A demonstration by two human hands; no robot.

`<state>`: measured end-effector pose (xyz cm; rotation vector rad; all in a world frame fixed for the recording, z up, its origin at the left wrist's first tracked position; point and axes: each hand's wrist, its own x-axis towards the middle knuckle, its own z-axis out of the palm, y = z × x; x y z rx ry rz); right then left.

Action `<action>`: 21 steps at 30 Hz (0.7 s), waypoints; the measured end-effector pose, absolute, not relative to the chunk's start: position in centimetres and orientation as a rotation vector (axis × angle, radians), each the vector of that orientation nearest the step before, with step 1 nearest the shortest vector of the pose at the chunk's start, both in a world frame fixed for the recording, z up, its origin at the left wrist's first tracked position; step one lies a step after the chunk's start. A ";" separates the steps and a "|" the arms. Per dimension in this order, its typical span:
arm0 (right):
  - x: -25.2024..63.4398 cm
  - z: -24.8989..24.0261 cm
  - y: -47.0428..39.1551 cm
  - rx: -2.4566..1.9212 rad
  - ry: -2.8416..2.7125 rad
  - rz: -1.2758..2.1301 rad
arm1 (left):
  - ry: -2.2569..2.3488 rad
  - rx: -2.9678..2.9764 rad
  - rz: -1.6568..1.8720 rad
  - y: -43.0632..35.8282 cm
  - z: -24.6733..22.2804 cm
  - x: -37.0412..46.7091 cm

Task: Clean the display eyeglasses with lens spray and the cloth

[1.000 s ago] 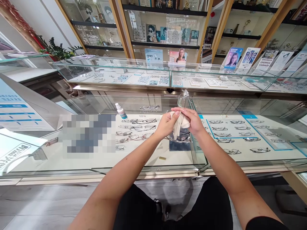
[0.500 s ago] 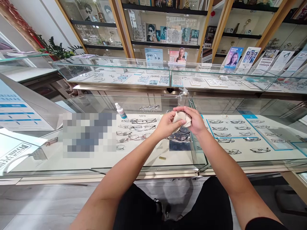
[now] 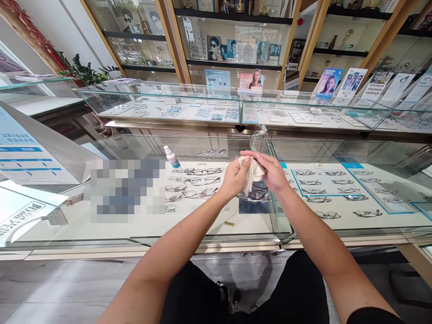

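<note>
Head camera: the left hand point(image 3: 235, 177) pinches a beige cloth point(image 3: 251, 176) between thumb and fingers; the right hand point(image 3: 274, 172) clamps its fingers round the other side. Clear-lensed eyeglasses point(image 3: 258, 141) jut beyond the cloth, probably held through it to avoid skin marks. A spray bottle point(image 3: 172, 157) stands left of it.

On my feed, a cream cloth point(image 3: 249, 180), a white bottle point(image 3: 172, 157) with blue label point(image 3: 174, 163) left of the cloth, a navy pad point(image 3: 254, 207) below the cloth, a white panel point(image 3: 326, 189) edged in blue right of the cloth
</note>
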<state>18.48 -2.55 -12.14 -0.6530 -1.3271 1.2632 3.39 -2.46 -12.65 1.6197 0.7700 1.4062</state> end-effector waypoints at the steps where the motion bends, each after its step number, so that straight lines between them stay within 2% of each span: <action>1: 18.6 -12.1 -2.4 -0.667 -1.309 1.253 | 0.758 1.621 1.375 -2.5 -12.6 3.3; 6: 19.5 -11.7 -1.6 -0.662 -1.217 1.147 | 0.769 1.525 1.384 -1.7 -12.5 2.8; 14: 21.0 -11.1 -0.9 -0.610 -1.182 1.047 | 0.699 1.042 1.833 1.6 -11.3 0.2; 21: 20.9 -11.1 -1.3 -0.642 -1.229 1.070 | 0.775 1.238 1.820 0.6 -9.8 -1.3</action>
